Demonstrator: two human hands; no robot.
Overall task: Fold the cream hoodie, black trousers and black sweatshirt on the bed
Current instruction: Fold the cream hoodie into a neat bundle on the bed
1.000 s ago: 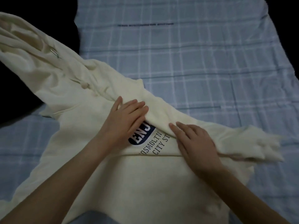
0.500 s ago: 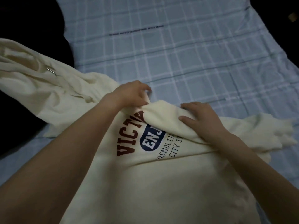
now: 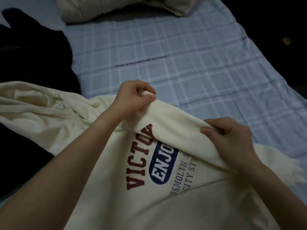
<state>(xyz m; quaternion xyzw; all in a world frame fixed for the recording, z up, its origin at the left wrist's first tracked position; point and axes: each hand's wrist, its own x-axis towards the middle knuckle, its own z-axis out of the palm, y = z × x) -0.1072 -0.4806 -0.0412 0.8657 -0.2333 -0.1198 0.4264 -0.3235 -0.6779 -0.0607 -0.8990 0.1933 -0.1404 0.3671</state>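
- Cream hoodie (image 3: 103, 205): spread front-up across the near part of the bed (image 3: 182, 67), hood toward the left, printed lettering partly covered by the flap folded over it.
- Sleeve-side flap (image 3: 179, 130): raised off the chest in a thick roll between the two hands.
- Left hand (image 3: 132, 97): clenched on the upper end of the flap, thumb and fingers pinching the cloth.
- Right hand (image 3: 230, 138): grasping the lower end of the flap, thumb on top, fingers tucked under the roll.
- Black clothing (image 3: 33, 63): a dark heap at the left, partly under the hood; trousers and sweatshirt cannot be told apart in the dim light; apparently not yet folded.
- Pillow or rolled bedding (image 3: 116, 9): at the head of the bed, well apart from the work.
- Risk, uneven fold: the two grips sit at different heights, so the flap may land skewed across the print.
- Risk, bunching: the cuff end (image 3: 282, 165) trails loose to the right and may wad under the fold.
- Risk, snagging: the hood overlaps the black heap, so pulling the hoodie may drag it along.
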